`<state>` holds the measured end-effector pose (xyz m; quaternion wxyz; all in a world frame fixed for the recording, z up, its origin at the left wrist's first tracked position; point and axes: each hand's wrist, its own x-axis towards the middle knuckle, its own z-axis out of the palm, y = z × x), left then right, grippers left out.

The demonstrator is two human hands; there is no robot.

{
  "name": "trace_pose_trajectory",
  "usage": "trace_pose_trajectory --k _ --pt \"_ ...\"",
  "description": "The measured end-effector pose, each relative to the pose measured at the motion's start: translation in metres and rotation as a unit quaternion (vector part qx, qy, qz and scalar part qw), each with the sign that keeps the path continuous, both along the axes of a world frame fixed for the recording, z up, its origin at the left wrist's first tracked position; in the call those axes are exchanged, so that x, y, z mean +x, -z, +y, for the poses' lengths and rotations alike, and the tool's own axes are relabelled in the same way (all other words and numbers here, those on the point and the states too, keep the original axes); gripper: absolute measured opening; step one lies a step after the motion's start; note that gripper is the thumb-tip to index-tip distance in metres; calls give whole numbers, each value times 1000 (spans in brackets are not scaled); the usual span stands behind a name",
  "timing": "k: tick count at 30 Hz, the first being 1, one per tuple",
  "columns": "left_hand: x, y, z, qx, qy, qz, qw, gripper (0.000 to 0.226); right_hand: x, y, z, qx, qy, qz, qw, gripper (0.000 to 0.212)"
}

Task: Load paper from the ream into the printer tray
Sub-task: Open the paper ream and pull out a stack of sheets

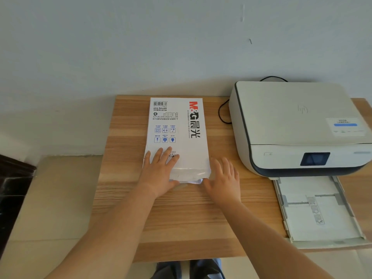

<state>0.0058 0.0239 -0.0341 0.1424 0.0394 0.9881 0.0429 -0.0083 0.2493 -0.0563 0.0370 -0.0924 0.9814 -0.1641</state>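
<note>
A white wrapped ream of paper (181, 127) with red and black lettering lies lengthwise on the wooden table (181, 218), its near end crumpled. My left hand (161, 170) rests flat on the ream's near left corner, fingers straight. Beside the near right corner, my right hand (224, 178) lies flat on the table, its thumb touching the wrapper's torn end. A white printer (291, 121) stands at the right. Its paper tray (316, 210) is pulled out toward me and holds no paper.
A black cable (222, 111) loops on the table between the ream and the printer. The wall runs close behind the table. A dark object (12, 188) stands at the far left on the tiled floor. My knees show under the table's near edge.
</note>
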Motion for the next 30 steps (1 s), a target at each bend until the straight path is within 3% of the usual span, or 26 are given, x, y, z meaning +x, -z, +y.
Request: trace_pose_trajectory --k 4,10,16,23,30 --pt "3 -3 -1 0 10 23 1000 80 -1 -7 -7 -25 -6 43 999 55" --pt "-3 -15 -7 39 41 122 991 50 -6 -10 -10 -30 -34 36 998 55" --pt "-2 -12 -4 21 35 57 998 64 -5 3 -15 60 -110 2 992 69" --pt "9 -4 -4 18 21 44 999 67 -5 12 -14 70 -18 -16 997 80" --pt "9 -2 -6 9 17 34 999 72 4 12 1 50 55 -69 995 74"
